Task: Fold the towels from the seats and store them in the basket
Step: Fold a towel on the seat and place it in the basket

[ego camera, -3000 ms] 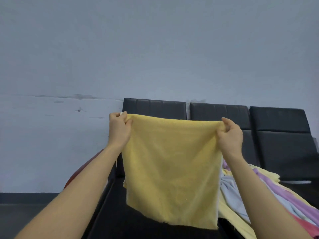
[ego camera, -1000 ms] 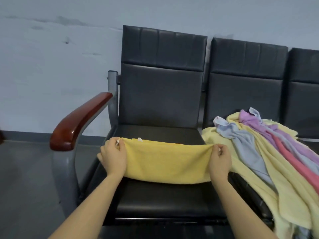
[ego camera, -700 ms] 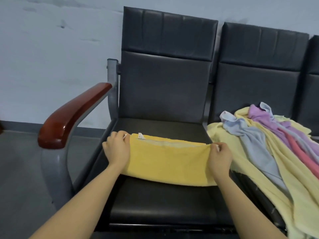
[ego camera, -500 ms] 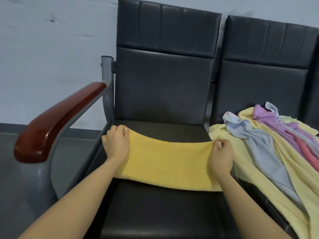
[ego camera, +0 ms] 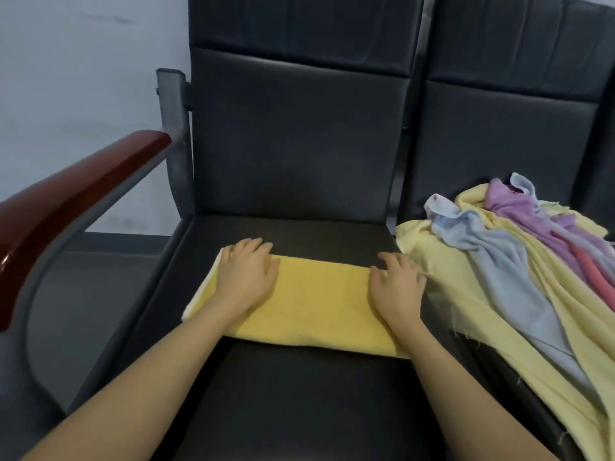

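A yellow towel (ego camera: 316, 304), folded into a long band, lies flat across the black seat (ego camera: 299, 394) of the left chair. My left hand (ego camera: 248, 276) presses flat on the towel's left end with straight fingers. My right hand (ego camera: 397, 287) lies flat on its right end, fingers spread. On the neighbouring seat to the right sits a loose pile of unfolded towels (ego camera: 519, 261) in pale yellow, light blue, purple and pink. No basket is in view.
The left chair has a dark red wooden armrest (ego camera: 66, 201) on a grey metal frame (ego camera: 173, 128). Black backrests (ego camera: 299, 128) rise behind both seats. A pale wall and grey floor lie to the left.
The towel went from hanging open in the air to lying folded on the seat. Both hands let go of its top corners and now press flat on its ends.
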Demonstrator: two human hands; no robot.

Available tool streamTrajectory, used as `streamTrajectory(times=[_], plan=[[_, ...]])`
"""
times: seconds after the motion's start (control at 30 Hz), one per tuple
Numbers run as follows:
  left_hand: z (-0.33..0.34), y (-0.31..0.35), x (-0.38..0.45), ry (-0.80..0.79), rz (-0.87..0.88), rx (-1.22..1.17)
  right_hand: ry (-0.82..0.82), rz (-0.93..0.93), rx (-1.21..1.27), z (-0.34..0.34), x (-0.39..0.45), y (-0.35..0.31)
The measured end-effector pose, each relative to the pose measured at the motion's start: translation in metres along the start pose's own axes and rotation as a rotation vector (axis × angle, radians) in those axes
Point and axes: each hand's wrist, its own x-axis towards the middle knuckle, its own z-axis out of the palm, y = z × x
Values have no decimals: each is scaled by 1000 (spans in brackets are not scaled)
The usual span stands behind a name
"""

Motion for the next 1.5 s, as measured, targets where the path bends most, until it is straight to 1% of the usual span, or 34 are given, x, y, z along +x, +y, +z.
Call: streamTrajectory(times=[0.1,0.17,0.2,0.27,0.43,0.53,0.63,0.7,0.77,0.83,0.9,0.97,1.03,1.07,1.17,1.3,1.37,1.43,1.5], plan=[[2,7,-17,-256,18,77,-207,-175,22,-4,-11,-13],[1,7,-31,-391,-29,92,-391,-222,-53,-3,-24,-17],[0,6,-39,-426,-53,91,-475,-230,-117,-3,-32,-17],[-4,5,-53,-454,-74,91,-566,-248,-207,-5,-44,-14],[-17,12,-102,-435,-106,91,-569,-299,-257,-18,-84,-13],[-26,15,-126,-461,-98,96,-567,-315,-241,-29,-104,-12],[-43,16,-141,-492,-84,15,-555,-318,-217,-42,-120,-14],[-55,15,-148,-407,-118,-29,-521,-336,-208,-48,-125,-21],[-64,8,-153,-291,-167,26,-494,-363,-137,-51,-126,-32],[-68,-1,-158,-268,-247,97,-489,-396,-55,-52,-126,-43],[-68,-9,-164,-273,-322,145,-499,-431,-32,-48,-127,-51],[-67,-16,-171,-238,-336,178,-533,-453,-38,-43,-131,-55],[-65,-22,-173,-157,-308,172,-575,-464,-67,-37,-135,-55],[-64,-24,-173,-123,-304,133,-591,-468,-88,-34,-137,-55],[-64,-27,-171,-63,-351,-84,-630,-481,-160,-29,-139,-54],[-74,-28,-168,57,-319,-306,-617,-483,-220,-25,-143,-62],[-88,-29,-160,151,-308,-366,-592,-466,-218,-18,-148,-75],[-101,-27,-151,243,-279,-379,-569,-460,-196,-9,-151,-92],[-110,-19,-145,299,-227,-434,-567,-457,-126,-1,-153,-104]])
